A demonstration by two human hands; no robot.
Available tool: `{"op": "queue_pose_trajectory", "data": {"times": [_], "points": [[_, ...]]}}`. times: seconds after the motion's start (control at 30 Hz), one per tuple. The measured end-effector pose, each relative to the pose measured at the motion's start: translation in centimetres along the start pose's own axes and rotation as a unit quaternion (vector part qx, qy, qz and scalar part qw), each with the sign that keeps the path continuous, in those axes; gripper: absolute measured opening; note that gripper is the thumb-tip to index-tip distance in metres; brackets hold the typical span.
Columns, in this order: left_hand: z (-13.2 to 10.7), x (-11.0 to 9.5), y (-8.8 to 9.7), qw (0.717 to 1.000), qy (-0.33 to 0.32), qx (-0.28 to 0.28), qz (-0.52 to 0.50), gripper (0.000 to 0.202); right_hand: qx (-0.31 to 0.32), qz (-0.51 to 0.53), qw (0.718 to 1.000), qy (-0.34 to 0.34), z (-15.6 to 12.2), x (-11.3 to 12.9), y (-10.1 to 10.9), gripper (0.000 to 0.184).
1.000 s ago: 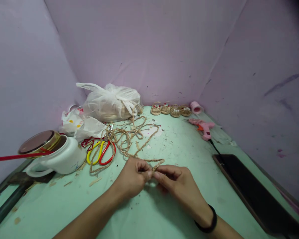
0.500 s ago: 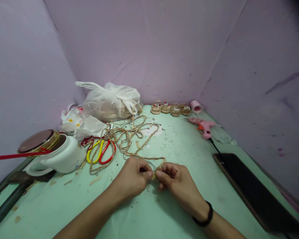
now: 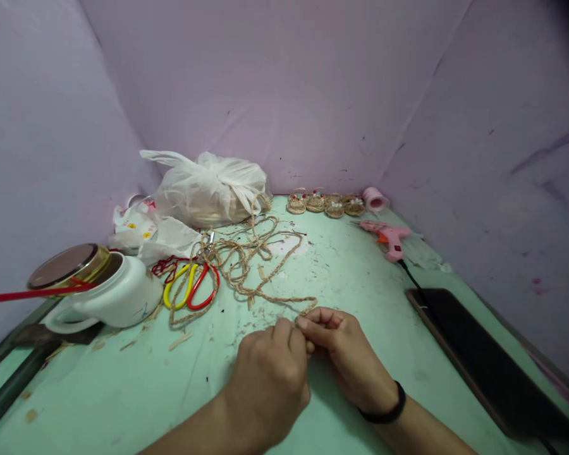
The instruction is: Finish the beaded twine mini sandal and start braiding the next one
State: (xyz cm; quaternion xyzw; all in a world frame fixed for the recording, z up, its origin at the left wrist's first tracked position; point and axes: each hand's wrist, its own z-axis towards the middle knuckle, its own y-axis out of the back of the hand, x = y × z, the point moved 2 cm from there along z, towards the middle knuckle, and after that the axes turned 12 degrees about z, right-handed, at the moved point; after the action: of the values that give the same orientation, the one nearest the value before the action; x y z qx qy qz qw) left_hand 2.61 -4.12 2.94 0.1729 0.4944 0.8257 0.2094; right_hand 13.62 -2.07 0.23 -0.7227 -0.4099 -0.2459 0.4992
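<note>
My left hand [image 3: 268, 379] and my right hand [image 3: 346, 351] meet at the middle of the green table [image 3: 341, 278], fingertips pressed together. Both pinch the near end of a tan jute cord [image 3: 246, 262]. The cord runs from my fingers back in loose loops toward a white plastic bag [image 3: 208, 189]. My left hand is curled with its back to the camera and hides the cord's tip. A black band circles my right wrist.
Yellow and red scissors [image 3: 192, 284] lie left of the cord loops. A white mug [image 3: 116, 294] with a gold lid and a red stick stands at left. Small woven pieces [image 3: 325, 204], pink tape [image 3: 374, 199] and a pink glue gun [image 3: 389, 239] sit at the back. A black slab [image 3: 478, 354] lies right.
My left hand has drawn toward me and turned its back up, covering the cord's end. My right hand stays in its pinch. The view has tipped slightly.
</note>
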Motion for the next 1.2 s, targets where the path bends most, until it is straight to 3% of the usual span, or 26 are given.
{"op": "queue_pose_trajectory", "data": {"times": [0.13, 0.27, 0.33, 0.37, 0.43, 0.5, 0.53, 0.63, 0.7, 0.83, 1.0, 1.2], "points": [[-0.2, -1.1, -0.2, 0.993, -0.069, 0.014, 0.099, 0.023, 0.002, 0.007, 1.0, -0.009, 0.0, 0.5, 0.1, 0.022], [-0.1, -0.3, -0.3, 0.991, -0.077, 0.111, 0.018, 0.04, -0.003, -0.02, 1.0, -0.007, 0.4, 1.0, 0.7, 0.017], [0.0, 0.8, -0.4, 0.987, -0.04, 0.142, -0.057, 0.032, -0.002, -0.043, 0.999, -0.006, 0.5, 1.1, 0.9, 0.016], [0.2, 1.5, -0.3, 0.987, -0.01, 0.131, -0.096, 0.025, 0.001, -0.054, 0.999, -0.005, 0.5, 1.1, 0.9, 0.016], [0.7, 2.9, 0.0, 0.983, 0.045, 0.054, -0.17, 0.02, 0.013, -0.071, 0.997, -0.003, 0.4, 1.1, 0.9, 0.015], [1.1, 3.8, 0.3, 0.972, 0.032, -0.02, -0.234, 0.026, 0.046, -0.083, 0.995, -0.006, 0.3, 1.0, 0.6, 0.014], [1.3, 3.9, 0.5, 0.965, -0.002, -0.027, -0.26, 0.034, 0.072, -0.089, 0.993, -0.011, 0.2, 1.0, 0.4, 0.015], [1.8, 3.7, 0.6, 0.937, -0.123, 0.062, -0.322, 0.055, 0.155, -0.128, 0.979, -0.024, -0.2, 0.7, -0.1, 0.015], [1.9, 3.5, 0.7, 0.92, -0.144, 0.136, -0.339, 0.057, 0.177, -0.165, 0.97, -0.034, -0.3, 0.6, -0.2, 0.012], [2.1, 4.0, 0.9, 0.917, -0.135, 0.201, -0.318, 0.041, 0.182, -0.198, 0.961, -0.069, -0.5, 1.0, 0.1, 0.008], [2.3, 5.7, 0.9, 0.938, -0.086, 0.18, -0.285, 0.019, 0.138, -0.149, 0.977, -0.063, -0.4, 2.3, 0.5, 0.026], [2.0, 5.4, 2.1, 0.961, -0.078, 0.177, -0.197, 0.018, 0.184, -0.174, 0.967, -0.003, -0.6, 1.8, 0.6, 0.03]]}}
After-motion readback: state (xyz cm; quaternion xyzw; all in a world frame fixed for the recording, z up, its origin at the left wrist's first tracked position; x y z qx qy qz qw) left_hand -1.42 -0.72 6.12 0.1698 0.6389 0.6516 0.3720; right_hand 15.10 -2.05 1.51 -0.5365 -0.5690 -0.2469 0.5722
